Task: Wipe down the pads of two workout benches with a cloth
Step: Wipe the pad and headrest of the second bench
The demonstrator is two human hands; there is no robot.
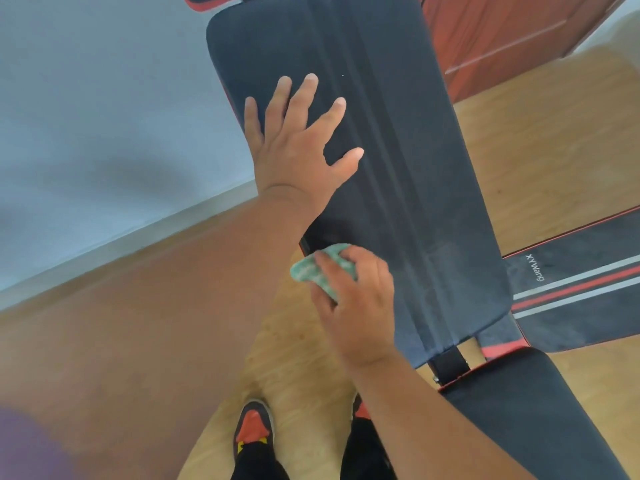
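Note:
A long black back pad [398, 140] of a workout bench runs from the top of the view down to the lower right. My left hand [298, 143] lies flat on its left half with the fingers spread. My right hand [356, 299] is closed on a green and white cloth [308, 270] and presses it on the pad's near left edge. Below the back pad, across a gap with a black bracket, sits the black seat pad [530, 410] with a red rim. A second bench's pad [588, 292], black with red and white stripes and white lettering, lies at the right.
The floor [173, 341] is light wood. A pale wall [86, 116] with a white skirting board stands at the left. A reddish wooden door or cabinet [502, 39] is at the top right. My feet in black and orange shoes [252, 427] stand beside the bench.

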